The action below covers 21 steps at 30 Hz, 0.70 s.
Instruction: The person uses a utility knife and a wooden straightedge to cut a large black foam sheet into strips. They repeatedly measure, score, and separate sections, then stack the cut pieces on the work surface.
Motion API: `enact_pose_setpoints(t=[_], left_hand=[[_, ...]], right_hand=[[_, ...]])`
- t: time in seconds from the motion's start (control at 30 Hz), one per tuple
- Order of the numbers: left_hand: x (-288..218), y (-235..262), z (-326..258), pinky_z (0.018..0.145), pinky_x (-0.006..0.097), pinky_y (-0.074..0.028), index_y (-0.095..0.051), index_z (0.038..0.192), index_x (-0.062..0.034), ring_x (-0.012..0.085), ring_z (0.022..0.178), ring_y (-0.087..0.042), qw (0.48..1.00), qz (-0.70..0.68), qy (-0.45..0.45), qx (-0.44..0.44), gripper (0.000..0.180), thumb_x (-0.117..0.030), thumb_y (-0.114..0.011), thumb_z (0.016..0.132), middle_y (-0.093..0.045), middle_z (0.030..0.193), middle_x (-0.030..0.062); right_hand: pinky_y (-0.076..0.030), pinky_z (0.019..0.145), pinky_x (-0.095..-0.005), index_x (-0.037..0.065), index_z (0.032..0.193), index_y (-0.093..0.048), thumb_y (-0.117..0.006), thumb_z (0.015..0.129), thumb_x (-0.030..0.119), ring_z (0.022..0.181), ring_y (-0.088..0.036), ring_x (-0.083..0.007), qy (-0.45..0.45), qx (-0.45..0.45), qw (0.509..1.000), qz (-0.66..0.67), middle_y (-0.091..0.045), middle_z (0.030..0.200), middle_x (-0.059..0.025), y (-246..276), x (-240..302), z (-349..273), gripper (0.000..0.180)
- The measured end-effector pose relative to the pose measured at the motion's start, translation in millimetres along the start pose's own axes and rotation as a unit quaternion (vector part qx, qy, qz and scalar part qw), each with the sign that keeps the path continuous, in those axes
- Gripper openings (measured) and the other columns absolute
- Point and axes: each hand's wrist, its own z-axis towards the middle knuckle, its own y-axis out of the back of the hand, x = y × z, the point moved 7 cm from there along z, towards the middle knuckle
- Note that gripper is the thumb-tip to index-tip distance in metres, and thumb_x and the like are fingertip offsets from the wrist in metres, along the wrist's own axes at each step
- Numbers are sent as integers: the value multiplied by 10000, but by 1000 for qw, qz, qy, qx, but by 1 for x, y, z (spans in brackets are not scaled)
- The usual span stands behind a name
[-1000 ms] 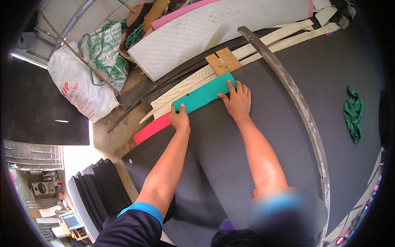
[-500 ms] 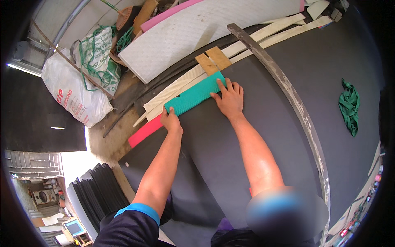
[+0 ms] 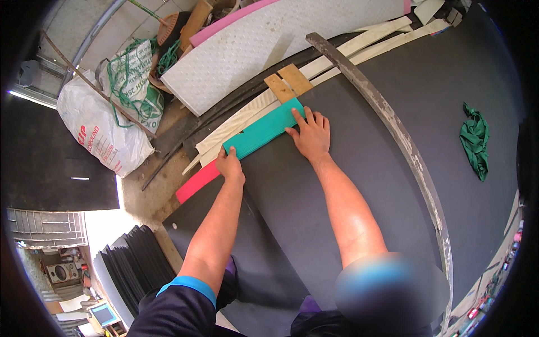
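Observation:
A stack of teal strips, ribbed along its near side, lies at the far edge of a large dark sheet. My left hand is closed on the stack's left end, its thumb and a finger at the edge while the other fingers curl out of sight. At the right end rests my right hand, fingers spread over the top corner and thumb along the near side. A red-pink strip extends from under or beside the teal stack toward the lower left.
A long worn wooden batten crosses the dark sheet to my right. Beyond it is a crumpled green cloth. Cream strips, two tan pieces and a white quilted panel lie behind. White sacks stand left; black sheets are stacked lower left.
Both hands stay on the teal stack in nearly the same places. The whole view has shifted very slightly.

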Motion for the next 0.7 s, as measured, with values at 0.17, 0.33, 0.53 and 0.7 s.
enact_pose_setpoints(t=[0.17, 0.33, 0.53, 0.7], left_hand=[[-51, -39, -5, 1081, 473, -459, -641, 1415, -67, 356, 1266, -612, 904, 329, -263, -71, 524, -232, -772, 935, -671, 1363, 200], [-71, -162, -17, 1087, 504, -462, -639, 1429, -149, 385, 1319, -591, 787, 442, -370, 221, 532, -421, -705, 977, -654, 1390, 189], [-66, -206, -15, 1106, 533, -458, -599, 1488, -219, 378, 1348, -590, 773, 463, -306, 308, 663, -560, -715, 932, -646, 1425, 178], [-25, -208, 25, 1157, 576, -392, -536, 1549, -255, 351, 1436, -521, 762, 476, -327, 293, 741, -648, -668, 935, -582, 1534, 140]], right_hand=[[-343, 1162, -502, 231, 1525, -555, -674, 974, 512, 1344, -495, -305, -7, -11, 1000, -16, -538, 1513, -87, -1, -5, -3, 630], [-339, 1168, -518, 234, 1537, -539, -694, 954, 524, 1374, -490, -285, -16, 29, 999, 2, -525, 1535, -84, -4, 4, 3, 669], [-258, 1277, -513, 312, 1589, -464, -707, 930, 577, 1566, -312, -297, -42, 139, 989, -2, -350, 1697, -86, 21, -17, -20, 750], [-266, 1289, -525, 319, 1583, -471, -708, 924, 579, 1584, -283, -313, 73, 216, 974, -7, -319, 1708, -104, 61, -39, -124, 748]])
